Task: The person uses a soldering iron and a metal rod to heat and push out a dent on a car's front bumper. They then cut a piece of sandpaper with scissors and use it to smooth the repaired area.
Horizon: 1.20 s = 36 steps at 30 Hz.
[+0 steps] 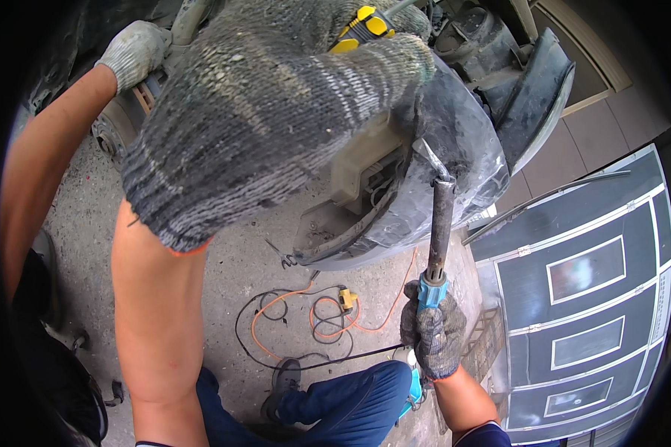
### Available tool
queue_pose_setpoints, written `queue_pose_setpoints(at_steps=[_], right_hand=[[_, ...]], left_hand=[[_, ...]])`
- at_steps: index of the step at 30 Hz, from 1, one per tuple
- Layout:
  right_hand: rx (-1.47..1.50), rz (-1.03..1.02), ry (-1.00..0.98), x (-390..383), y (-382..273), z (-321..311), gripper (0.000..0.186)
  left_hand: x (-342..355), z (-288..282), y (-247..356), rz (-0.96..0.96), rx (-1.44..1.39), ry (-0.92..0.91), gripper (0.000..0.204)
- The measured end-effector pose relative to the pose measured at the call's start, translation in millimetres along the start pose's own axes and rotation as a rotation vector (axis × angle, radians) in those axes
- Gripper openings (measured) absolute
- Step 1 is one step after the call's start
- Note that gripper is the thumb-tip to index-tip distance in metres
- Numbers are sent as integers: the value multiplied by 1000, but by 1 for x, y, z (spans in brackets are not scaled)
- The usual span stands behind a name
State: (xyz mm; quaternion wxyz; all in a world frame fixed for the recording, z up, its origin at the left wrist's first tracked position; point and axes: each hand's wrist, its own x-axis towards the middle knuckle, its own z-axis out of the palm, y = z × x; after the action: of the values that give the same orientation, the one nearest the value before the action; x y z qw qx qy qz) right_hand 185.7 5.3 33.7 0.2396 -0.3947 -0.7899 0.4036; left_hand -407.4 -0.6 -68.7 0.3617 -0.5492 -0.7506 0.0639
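Note:
My left hand, in a grey knit glove, fills the upper middle of the view and grips a tool with a yellow and black handle. My right hand, also gloved, is closed around the blue collar of a long dark-shafted tool. The tool points upward, and its flattened tip touches the edge of a dusty black plastic car panel. A beige part sits behind that panel, just under my left hand.
Another person's bare arm and gloved hand reach in at the upper left, near a wheel hub. Orange and black cables lie coiled on the concrete floor. A dark panelled metal gate stands on the right.

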Motion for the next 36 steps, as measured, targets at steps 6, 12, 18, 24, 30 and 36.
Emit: queue_pose_setpoints(at_steps=[6,12,18,24,30,36], right_hand=[[22,-16,8,-5,1,1,48],[53,32,12,-3,4,1,41],[86,24,-12,-8,2,3,44],[99,36,-11,-5,1,3,45],[63,14,2,-7,1,3,45],[61,0,14,-7,1,5,46]], left_hand=[[0,-8,1,27,36,-39,11],[-3,-14,5,-62,-24,-31,12],[-4,-9,4,-89,-35,-102,14],[0,-21,6,-44,-20,-200,17],[-14,10,-10,9,-89,132,14],[-3,-5,6,-28,-101,53,14]])
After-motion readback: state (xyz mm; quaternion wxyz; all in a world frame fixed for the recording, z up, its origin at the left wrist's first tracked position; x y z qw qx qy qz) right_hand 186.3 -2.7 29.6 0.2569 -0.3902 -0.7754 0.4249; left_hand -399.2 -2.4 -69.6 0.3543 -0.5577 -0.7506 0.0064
